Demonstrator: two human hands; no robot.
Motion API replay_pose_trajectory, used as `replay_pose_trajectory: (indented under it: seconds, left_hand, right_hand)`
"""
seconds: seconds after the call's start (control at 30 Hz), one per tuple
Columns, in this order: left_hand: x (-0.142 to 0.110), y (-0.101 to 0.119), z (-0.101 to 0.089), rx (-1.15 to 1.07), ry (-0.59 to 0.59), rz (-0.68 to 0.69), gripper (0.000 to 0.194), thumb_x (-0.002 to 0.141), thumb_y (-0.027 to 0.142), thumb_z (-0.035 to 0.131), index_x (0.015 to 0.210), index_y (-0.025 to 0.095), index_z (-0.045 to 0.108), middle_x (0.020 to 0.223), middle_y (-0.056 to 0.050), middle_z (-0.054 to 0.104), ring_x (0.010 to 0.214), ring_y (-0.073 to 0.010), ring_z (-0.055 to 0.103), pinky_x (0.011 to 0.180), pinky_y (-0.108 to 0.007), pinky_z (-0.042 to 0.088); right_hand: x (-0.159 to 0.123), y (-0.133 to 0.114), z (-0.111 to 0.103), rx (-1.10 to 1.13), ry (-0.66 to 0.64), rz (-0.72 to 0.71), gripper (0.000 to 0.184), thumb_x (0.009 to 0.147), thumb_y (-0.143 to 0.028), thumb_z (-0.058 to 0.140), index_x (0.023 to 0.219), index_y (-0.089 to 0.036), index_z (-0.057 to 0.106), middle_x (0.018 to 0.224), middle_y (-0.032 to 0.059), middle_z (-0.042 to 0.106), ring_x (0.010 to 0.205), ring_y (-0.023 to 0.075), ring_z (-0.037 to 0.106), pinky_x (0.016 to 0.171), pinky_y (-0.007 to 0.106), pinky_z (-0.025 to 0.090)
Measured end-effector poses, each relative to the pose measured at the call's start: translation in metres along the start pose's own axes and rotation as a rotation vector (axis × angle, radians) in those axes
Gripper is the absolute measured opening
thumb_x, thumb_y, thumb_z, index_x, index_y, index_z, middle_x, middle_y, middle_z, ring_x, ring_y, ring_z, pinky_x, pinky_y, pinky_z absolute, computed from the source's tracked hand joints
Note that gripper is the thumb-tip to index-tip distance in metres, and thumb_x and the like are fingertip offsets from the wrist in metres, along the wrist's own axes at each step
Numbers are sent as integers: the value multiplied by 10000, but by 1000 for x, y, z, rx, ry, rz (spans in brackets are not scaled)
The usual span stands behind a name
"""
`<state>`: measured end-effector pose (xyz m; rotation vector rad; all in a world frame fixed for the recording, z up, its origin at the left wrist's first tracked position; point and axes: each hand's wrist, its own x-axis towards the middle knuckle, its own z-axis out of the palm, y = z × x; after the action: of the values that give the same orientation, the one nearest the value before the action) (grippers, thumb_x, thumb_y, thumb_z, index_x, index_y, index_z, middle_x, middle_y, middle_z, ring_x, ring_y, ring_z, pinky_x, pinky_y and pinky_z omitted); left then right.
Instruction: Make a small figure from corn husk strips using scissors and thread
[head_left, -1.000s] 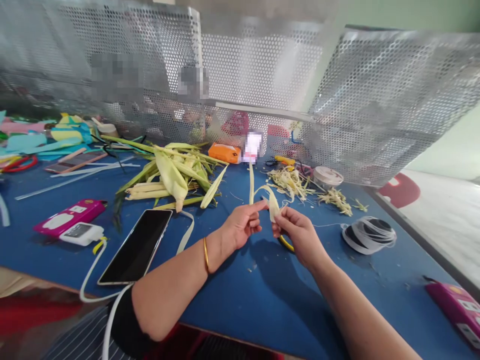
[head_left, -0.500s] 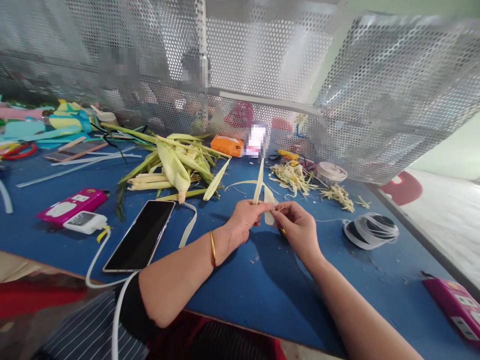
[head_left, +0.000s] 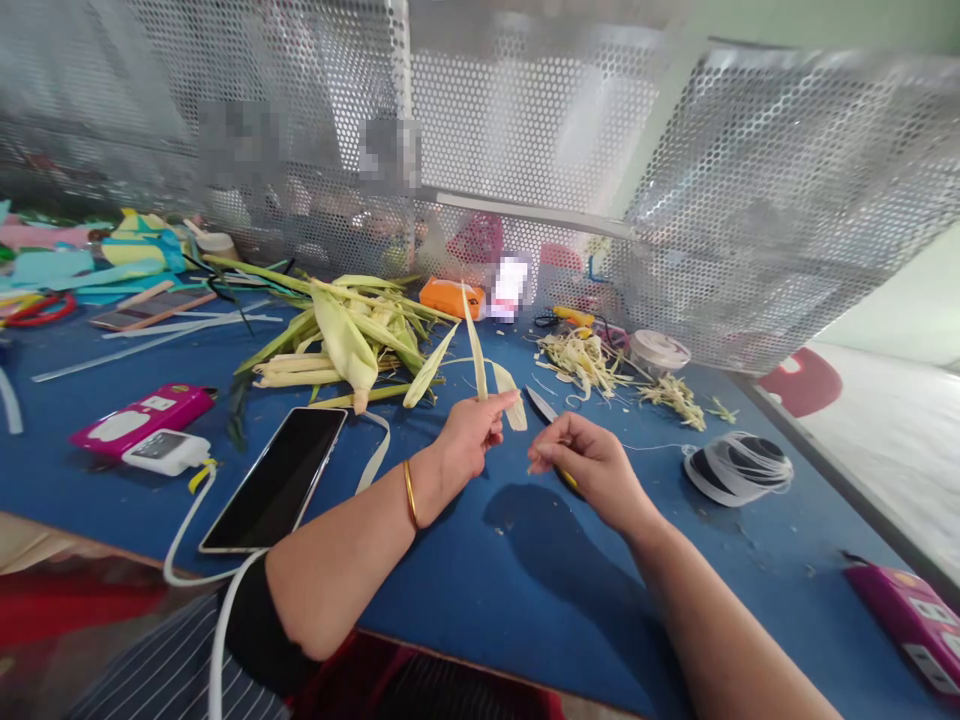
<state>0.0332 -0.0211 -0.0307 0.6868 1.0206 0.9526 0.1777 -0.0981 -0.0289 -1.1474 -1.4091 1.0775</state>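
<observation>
My left hand (head_left: pixel 472 437) is closed on a pale corn husk strip (head_left: pixel 475 345) that stands up from the fist. A second, curled husk piece (head_left: pixel 512 400) hangs by its outstretched index finger. To the right, my right hand (head_left: pixel 585 455) is pinched, apart from the husk; a tiny bit shows at its fingertips, too small to name. Scissors (head_left: pixel 540 404) lie partly under this hand, blades and a yellow handle showing. A thin white thread runs from near the right hand to a spool of white thread (head_left: pixel 737 470).
A heap of corn husks (head_left: pixel 341 345) lies left of centre. Nearer are a dark-screened phone (head_left: pixel 276 480) and a magenta pack (head_left: pixel 142 418) with a white device. Husk shreds (head_left: pixel 581 362), a tape roll (head_left: pixel 658 350) and an orange packet (head_left: pixel 450 298) sit before a perforated metal screen (head_left: pixel 525 120).
The hands came together at the curled husk piece, then parted. My right hand has let go of it and moved away right; my left hand has shifted slightly left with the husk.
</observation>
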Motion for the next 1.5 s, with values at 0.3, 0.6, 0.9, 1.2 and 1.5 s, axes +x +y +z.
replay_pose_trajectory:
  seconds: [0.3, 0.6, 0.9, 1.2, 1.5]
  left_hand:
    - [-5, -5, 4, 68, -39, -88, 320, 683, 245, 811, 620, 167, 507, 494, 89, 381, 425, -36, 305, 455, -205, 269]
    - [-9, -18, 7, 130, -117, -70, 247, 691, 264, 777, 623, 145, 572, 476, 63, 412, 436, -50, 319, 459, -210, 267]
    - [-5, -17, 4, 66, -168, 39, 311, 644, 342, 807, 632, 162, 554, 466, 82, 358, 436, -50, 278, 453, -221, 229]
    - [9, 4, -7, -137, 44, 60, 339, 707, 391, 799, 695, 139, 572, 499, 111, 294, 412, -17, 235, 426, -182, 210]
    - [-2, -1, 3, -204, -231, -56, 265, 942, 215, 488, 775, 113, 667, 694, -35, 602, 613, -105, 586, 621, -256, 497]
  right_hand:
    - [11, 2, -48, -272, 364, -65, 270, 774, -417, 673, 951, -214, 659, 1064, 113, 684, 979, 251, 649, 831, 403, 512]
    - [8, 19, -3, -140, 125, 154, 380, 716, -582, 707, 765, -207, 672, 716, 34, 686, 647, 198, 646, 619, 312, 487]
    - [5, 13, 5, 165, 48, 386, 390, 587, -498, 833, 612, -176, 615, 559, -15, 614, 474, 96, 560, 508, 226, 458]
    - [5, -3, -28, 80, -4, 369, 347, 609, -476, 834, 628, -157, 700, 519, -14, 561, 460, 85, 497, 458, 214, 406]
    - [11, 10, -20, 259, 371, 258, 399, 542, -475, 877, 704, -161, 691, 583, -12, 603, 507, 95, 548, 517, 232, 470]
